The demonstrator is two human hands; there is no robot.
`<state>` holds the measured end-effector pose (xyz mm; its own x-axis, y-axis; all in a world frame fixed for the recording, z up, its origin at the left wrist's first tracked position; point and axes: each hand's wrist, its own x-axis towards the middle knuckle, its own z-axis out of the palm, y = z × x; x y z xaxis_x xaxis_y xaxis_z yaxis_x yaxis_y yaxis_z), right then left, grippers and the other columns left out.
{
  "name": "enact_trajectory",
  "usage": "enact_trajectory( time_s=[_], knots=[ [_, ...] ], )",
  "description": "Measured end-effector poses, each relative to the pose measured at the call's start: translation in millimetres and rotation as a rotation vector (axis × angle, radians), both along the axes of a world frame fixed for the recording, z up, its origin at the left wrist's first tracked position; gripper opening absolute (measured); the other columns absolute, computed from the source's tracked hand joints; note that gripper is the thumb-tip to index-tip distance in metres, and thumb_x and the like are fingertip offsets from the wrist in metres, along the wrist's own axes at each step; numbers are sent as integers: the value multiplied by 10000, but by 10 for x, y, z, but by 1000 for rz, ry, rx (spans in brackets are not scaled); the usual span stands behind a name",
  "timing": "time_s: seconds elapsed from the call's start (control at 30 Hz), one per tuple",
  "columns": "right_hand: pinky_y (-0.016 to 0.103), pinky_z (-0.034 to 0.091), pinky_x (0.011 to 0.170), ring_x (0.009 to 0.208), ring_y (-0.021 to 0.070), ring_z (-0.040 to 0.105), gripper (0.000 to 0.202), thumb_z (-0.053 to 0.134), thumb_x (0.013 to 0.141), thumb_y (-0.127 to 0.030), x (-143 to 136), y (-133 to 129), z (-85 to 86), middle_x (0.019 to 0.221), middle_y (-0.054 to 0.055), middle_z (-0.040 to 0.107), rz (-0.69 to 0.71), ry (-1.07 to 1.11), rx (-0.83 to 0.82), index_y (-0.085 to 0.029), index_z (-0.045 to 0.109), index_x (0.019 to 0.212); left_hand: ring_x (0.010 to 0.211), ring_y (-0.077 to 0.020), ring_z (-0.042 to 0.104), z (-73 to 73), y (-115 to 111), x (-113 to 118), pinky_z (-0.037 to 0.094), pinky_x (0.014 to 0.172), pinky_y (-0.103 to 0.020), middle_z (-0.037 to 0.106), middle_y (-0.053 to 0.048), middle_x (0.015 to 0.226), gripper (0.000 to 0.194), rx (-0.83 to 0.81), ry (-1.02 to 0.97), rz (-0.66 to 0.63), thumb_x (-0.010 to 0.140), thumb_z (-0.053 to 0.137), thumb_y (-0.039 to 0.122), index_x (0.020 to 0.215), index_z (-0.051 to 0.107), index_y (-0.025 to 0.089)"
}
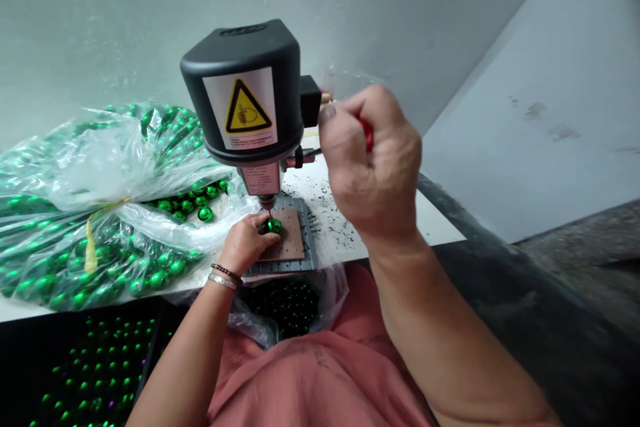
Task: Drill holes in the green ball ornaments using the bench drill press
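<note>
A shiny green ball sits on a brown board under the bit of a black drill press. The thumb and fingers of my left hand pinch the ball from its left side. The bit's tip meets the top of the ball; whether it has gone in I cannot tell. Raised at the right of the machine, my right hand is wrapped round a lever handle with a red grip, mostly hidden by my fingers.
Clear plastic bags full of green balls lie on the white table at left, with several loose balls beside them. Dark shavings litter the tabletop. Before my lap, an open bag holds more balls; a black tray of them is lower left.
</note>
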<state>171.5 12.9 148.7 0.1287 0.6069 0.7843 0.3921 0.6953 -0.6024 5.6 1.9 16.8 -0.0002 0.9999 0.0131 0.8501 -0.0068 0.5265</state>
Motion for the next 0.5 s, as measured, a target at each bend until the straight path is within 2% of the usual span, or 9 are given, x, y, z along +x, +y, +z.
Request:
enact_trajectory(
  time_s=[0.17,0.3,0.5],
  knots=[
    [215,353,519,475,49,308,189,483,798,-236,-4,-216,-254,513,-66,297,-120,-23,0,-207,387,639,923,-180,599,26,-10,5,442,811,-276,666,-23,1053,435,-7,-20,-24,688,628,304,1121,623,259],
    [222,361,510,468,50,312,184,506,782,-207,-11,-252,-358,510,-69,326,-166,-64,3,-205,386,642,916,-182,598,23,-11,2,441,799,-271,667,-22,1045,431,-7,-24,-12,680,632,298,1110,632,259],
    [219,355,497,513,57,386,122,503,797,-202,-40,-260,-519,568,-54,401,-233,-80,100,-212,420,708,918,-183,598,13,-15,0,440,790,-267,670,-8,1046,423,9,-8,-25,686,624,296,1109,629,284]
  ],
)
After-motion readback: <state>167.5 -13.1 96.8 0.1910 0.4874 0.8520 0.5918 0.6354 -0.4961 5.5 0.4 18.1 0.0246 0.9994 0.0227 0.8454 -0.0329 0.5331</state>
